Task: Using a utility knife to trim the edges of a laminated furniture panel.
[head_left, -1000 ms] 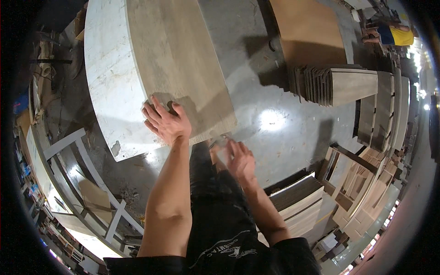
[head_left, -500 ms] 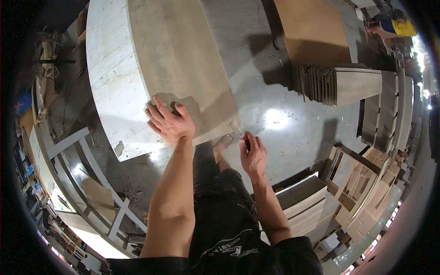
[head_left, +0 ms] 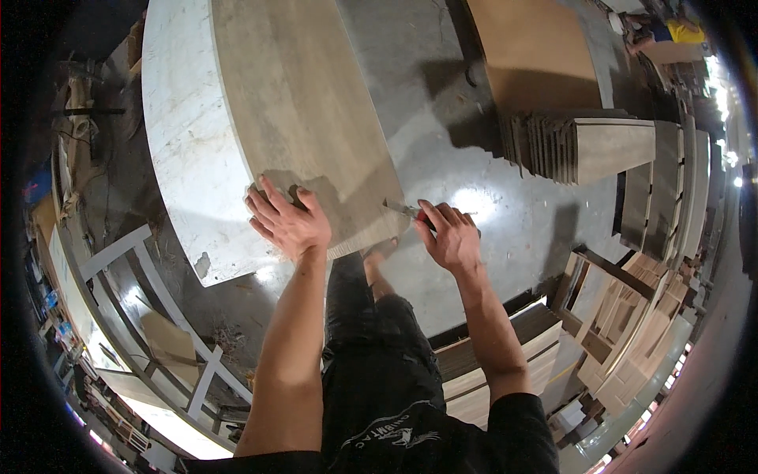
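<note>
A wood-grain panel point(head_left: 296, 103) lies on a white, scuffed tabletop point(head_left: 185, 150). My left hand point(head_left: 292, 223) rests flat near the panel's close end, fingers spread, the fingertips by its left edge. My right hand point(head_left: 452, 241) is closed around a utility knife point(head_left: 400, 208). Its metal blade points left, over the panel's right edge near the close corner. Most of the handle is hidden in my fingers. Whether the blade touches the panel, I cannot tell.
To the right stands a stack of thin boards point(head_left: 616, 150) beside a large brown board point(head_left: 537, 47). White frame pieces point(head_left: 170, 288) stand at lower left. Wooden panels point(head_left: 505, 363) lie behind my right arm. A person in yellow point(head_left: 685, 31) is far off at upper right.
My right hand has moved up and right, turning so that the knife's blade now shows over the panel's edge. My left hand stays pressed on the panel.
</note>
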{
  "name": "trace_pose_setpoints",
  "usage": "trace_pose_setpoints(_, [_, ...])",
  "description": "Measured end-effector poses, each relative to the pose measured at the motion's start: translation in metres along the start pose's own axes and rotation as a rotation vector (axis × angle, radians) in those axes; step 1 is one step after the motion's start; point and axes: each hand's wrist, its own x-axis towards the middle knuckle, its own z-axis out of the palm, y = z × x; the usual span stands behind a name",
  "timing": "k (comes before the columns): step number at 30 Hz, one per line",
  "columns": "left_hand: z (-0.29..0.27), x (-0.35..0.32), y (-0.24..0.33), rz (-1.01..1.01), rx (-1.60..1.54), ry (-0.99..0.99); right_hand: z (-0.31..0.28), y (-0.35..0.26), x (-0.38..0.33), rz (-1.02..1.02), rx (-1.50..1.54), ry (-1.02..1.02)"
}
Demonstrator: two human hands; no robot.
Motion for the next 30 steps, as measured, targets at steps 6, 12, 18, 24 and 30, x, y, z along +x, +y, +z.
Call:
trace_pose_setpoints(6, [-0.001,0.0,0.0,0.021,-0.004,0.006,0.004,-0.019,0.079,0.047,0.01,0.023])
trace_pose_setpoints(12, [-0.009,0.001,0.004,0.0,-0.039,-0.073,0.007,-0.028,0.16,-0.01,0.031,0.082])
trace_pose_setpoints(18, [-0.011,0.004,0.007,-0.043,-0.044,-0.048,0.033,-0.028,0.089,0.271,0.766,0.085])
trace_pose_setpoints(24, [-0.015,0.004,0.006,-0.024,-0.037,-0.081,0.067,-0.019,-0.016,0.717,1.295,-0.061])
trace_pose_setpoints(30, [-0.014,0.004,0.007,-0.03,-0.027,-0.058,0.071,-0.011,-0.029,0.883,1.438,-0.08])
